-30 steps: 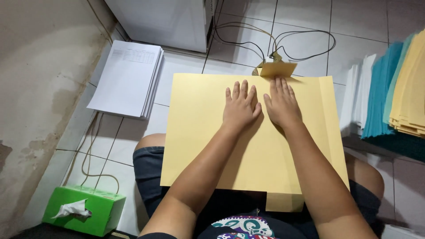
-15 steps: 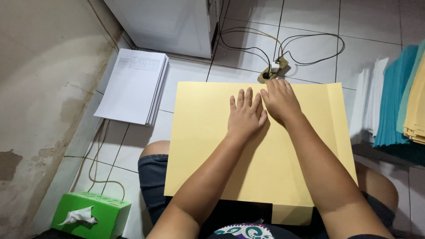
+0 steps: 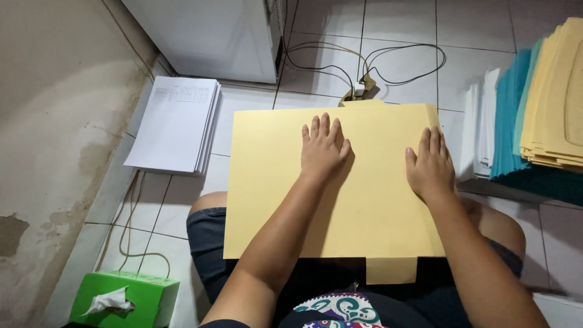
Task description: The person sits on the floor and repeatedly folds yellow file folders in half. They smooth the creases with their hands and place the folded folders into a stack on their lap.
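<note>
A person seated on the white tiled floor (image 3: 388, 54) pressed both hands flat on a large pale-yellow paper folder (image 3: 279, 182) laid across the lap, its far edge reaching out over the tiles. The left hand (image 3: 322, 149) lay open, fingers spread, near the folder's upper middle; the right hand (image 3: 430, 165) lay open near the right edge. Neither hand gripped anything; both only rested palm-down.

The folder looked likely to slide or buckle, since it sat on knees rather than a firm surface, and its small tab (image 3: 391, 270) hung free at the near edge. A tangle of dark cables and a plug (image 3: 362, 90) lay just beyond the far edge, where a forward push could snag them.

Open room was scarce. A stack of white printed sheets (image 3: 176, 124) sat to the left, near the stained wall (image 3: 54, 121). Piles of teal and yellow folders (image 3: 534, 121) crowded the right. A green tissue box (image 3: 124, 299) stood near the left knee, and a white cabinet (image 3: 212, 36) closed off the far side.
</note>
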